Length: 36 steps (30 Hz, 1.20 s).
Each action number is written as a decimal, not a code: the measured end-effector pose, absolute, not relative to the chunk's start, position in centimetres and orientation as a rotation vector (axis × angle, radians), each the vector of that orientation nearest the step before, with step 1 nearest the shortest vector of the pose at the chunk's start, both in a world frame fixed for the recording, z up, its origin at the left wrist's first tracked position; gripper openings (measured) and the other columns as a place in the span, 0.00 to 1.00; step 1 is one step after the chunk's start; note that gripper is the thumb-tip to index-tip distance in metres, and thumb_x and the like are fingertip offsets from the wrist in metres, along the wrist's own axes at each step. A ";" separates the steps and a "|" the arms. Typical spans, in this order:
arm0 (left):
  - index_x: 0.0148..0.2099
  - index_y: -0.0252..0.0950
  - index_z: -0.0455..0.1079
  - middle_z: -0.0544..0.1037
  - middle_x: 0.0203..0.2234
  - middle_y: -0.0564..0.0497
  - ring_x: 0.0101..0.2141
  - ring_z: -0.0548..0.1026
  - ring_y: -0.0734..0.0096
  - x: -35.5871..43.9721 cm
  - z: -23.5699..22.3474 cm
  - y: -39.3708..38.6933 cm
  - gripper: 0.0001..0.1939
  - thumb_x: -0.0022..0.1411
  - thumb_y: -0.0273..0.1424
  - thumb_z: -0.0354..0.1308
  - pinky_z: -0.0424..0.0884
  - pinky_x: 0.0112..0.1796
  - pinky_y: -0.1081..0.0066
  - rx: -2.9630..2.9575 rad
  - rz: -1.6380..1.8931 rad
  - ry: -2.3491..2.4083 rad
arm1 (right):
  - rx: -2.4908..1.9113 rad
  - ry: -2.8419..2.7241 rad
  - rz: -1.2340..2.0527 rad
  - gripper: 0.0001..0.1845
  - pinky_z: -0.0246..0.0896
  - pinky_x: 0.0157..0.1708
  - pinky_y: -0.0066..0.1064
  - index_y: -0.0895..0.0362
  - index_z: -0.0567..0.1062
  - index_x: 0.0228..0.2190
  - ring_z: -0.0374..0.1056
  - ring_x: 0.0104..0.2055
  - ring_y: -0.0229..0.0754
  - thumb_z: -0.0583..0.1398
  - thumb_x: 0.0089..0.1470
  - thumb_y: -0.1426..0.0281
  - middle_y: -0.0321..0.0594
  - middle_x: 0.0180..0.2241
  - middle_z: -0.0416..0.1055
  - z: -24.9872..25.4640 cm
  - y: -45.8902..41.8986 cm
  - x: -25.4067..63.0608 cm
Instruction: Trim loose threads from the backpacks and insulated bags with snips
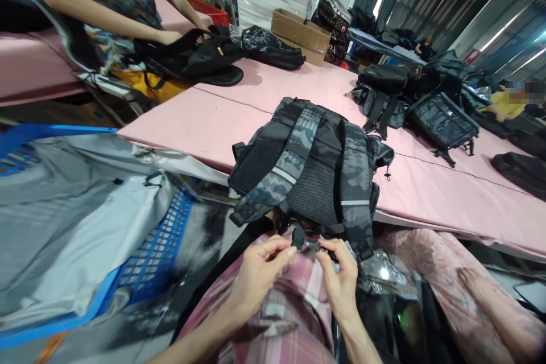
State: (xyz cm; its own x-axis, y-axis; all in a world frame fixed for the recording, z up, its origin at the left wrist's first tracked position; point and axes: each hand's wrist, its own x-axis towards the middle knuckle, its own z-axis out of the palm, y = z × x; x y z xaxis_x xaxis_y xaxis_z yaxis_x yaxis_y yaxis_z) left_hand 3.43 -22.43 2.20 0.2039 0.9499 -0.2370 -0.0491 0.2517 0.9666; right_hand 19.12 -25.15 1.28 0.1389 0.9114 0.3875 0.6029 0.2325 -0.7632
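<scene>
- My left hand pinches a dark strap, its end hidden in the grip.
- My right hand pinches a dark piece too small for me to identify.
- The camouflage backpack overhangs the pink table, underside hidden.

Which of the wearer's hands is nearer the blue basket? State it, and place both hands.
Left. The left hand is apart from the blue basket, to its right in the picture; the right hand is farther off, beyond the left hand.
</scene>
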 end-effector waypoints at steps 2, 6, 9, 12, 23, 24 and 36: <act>0.27 0.33 0.69 0.67 0.21 0.53 0.23 0.63 0.77 3.5 1.9 -22.4 0.10 0.54 0.35 0.56 0.60 0.24 0.76 1.136 0.946 1.117 | -1.433 -1.604 0.389 0.06 0.61 0.34 0.31 0.55 0.73 0.35 0.66 0.34 0.39 0.57 0.54 0.71 0.38 0.31 0.72 1.3 -25.1 19.1; 0.29 0.34 0.72 0.71 0.25 0.51 0.26 0.67 0.75 3.6 1.2 -22.5 0.08 0.55 0.32 0.55 0.62 0.27 0.77 1.388 1.048 1.156 | -1.410 -1.691 0.334 0.06 0.59 0.33 0.31 0.56 0.73 0.34 0.65 0.31 0.38 0.56 0.54 0.73 0.37 0.29 0.72 1.4 -25.0 18.9; 0.28 0.35 0.72 0.71 0.24 0.52 0.25 0.67 0.76 3.5 1.0 -22.5 0.07 0.54 0.30 0.55 0.61 0.25 0.78 1.483 1.064 1.184 | -1.441 -1.590 0.429 0.06 0.59 0.31 0.29 0.56 0.73 0.31 0.65 0.30 0.37 0.55 0.54 0.73 0.36 0.27 0.71 1.2 -24.7 19.2; 0.26 0.34 0.70 0.69 0.22 0.53 0.24 0.67 0.76 3.3 1.1 -22.3 0.08 0.55 0.31 0.55 0.62 0.26 0.77 1.391 1.002 1.157 | -1.423 -1.484 0.492 0.06 0.62 0.31 0.28 0.55 0.72 0.34 0.66 0.32 0.38 0.57 0.52 0.72 0.37 0.31 0.70 1.0 -24.5 19.5; 0.38 0.37 0.72 0.73 0.37 0.48 0.35 0.71 0.69 3.0 2.6 -21.4 0.09 0.53 0.32 0.58 0.68 0.35 0.72 1.602 1.196 1.264 | -1.234 -1.556 0.725 0.08 0.57 0.28 0.27 0.57 0.74 0.27 0.63 0.28 0.36 0.56 0.53 0.71 0.38 0.26 0.68 2.2 -22.9 18.3; 0.41 0.37 0.72 0.73 0.39 0.47 0.37 0.71 0.67 3.0 2.6 -21.1 0.11 0.53 0.31 0.58 0.68 0.37 0.71 1.668 1.209 1.242 | -1.246 -1.452 0.860 0.09 0.55 0.27 0.26 0.58 0.73 0.25 0.61 0.26 0.35 0.57 0.53 0.69 0.36 0.24 0.66 2.4 -22.8 18.3; 0.38 0.36 0.73 0.76 0.29 0.50 0.33 0.73 0.70 3.4 2.9 -19.3 0.10 0.53 0.30 0.57 0.69 0.37 0.72 1.670 1.061 1.093 | -1.254 -0.930 1.292 0.12 0.44 0.22 0.25 0.60 0.69 0.19 0.47 0.20 0.30 0.62 0.44 0.64 0.31 0.17 0.58 2.7 -22.1 18.9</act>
